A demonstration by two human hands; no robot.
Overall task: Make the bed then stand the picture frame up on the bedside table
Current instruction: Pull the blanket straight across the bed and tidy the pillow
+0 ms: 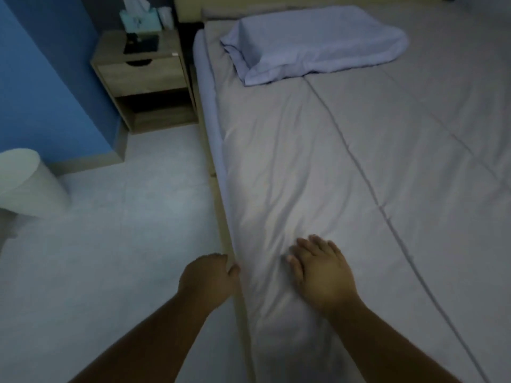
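A grey duvet (pixel 345 172) lies spread over the bed, with a lilac pillow (pixel 312 42) at the head. My left hand (pixel 208 276) is at the bed's left side, its fingers curled round the duvet's edge. My right hand (pixel 320 275) presses flat on the duvet near that edge, fingers spread. The wooden bedside table (pixel 143 78) stands left of the bed's head. A dark picture frame (pixel 141 44) lies flat on its top.
A tissue box (pixel 139 19) and a pale object stand at the back of the bedside table. A white bin (pixel 26 183) stands on the floor at the left, by the blue wall. Pale floor runs between bin and bed.
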